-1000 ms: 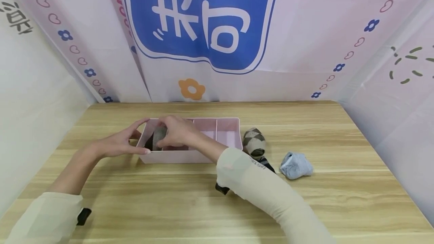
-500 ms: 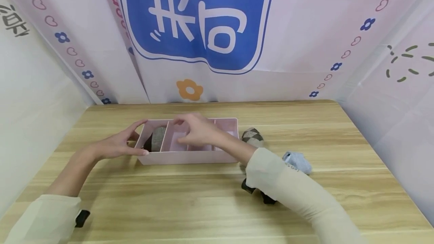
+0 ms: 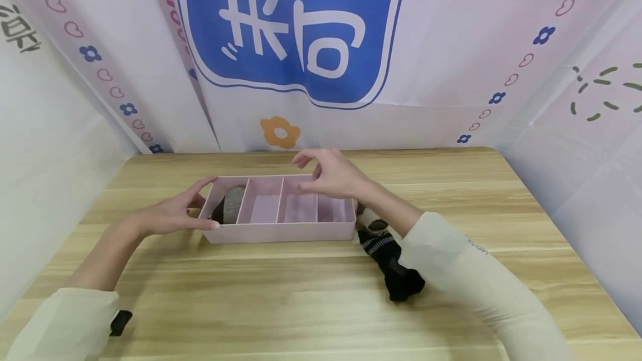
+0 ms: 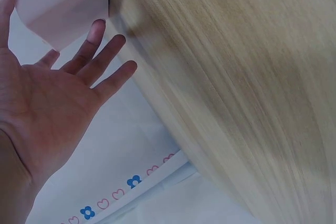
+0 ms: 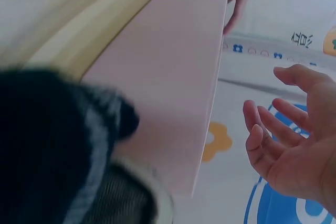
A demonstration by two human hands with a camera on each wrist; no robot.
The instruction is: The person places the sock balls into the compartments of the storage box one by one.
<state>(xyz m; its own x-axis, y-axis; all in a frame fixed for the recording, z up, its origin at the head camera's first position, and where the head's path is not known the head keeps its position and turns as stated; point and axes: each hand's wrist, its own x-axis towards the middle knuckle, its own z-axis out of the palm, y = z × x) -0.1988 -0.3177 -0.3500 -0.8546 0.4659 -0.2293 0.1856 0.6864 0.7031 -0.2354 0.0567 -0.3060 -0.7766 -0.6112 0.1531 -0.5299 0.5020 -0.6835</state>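
Observation:
A pink divided box [image 3: 281,233] stands on the table, with a grey and dark rolled sock [image 3: 233,205] in its leftmost compartment. My left hand [image 3: 168,216] holds the box's left end, thumb at the front corner and index finger at the back corner; its other fingers are spread in the left wrist view. Above the box's right half hovers my right hand [image 3: 336,174], fingers loosely bent and holding nothing. Right of the box lie a black sock [image 3: 401,280] with pale stripes and a checked sock [image 3: 371,222], partly hidden by my right forearm.
The wooden table [image 3: 241,305] reaches back to a printed cloth wall [image 3: 426,71]. Cloth also lines both sides. The box's other compartments hold nothing visible.
My right hand has let go of the grey sock in the leftmost compartment and moved right and up. Its arm now hides the light blue sock. The left hand stays on the box.

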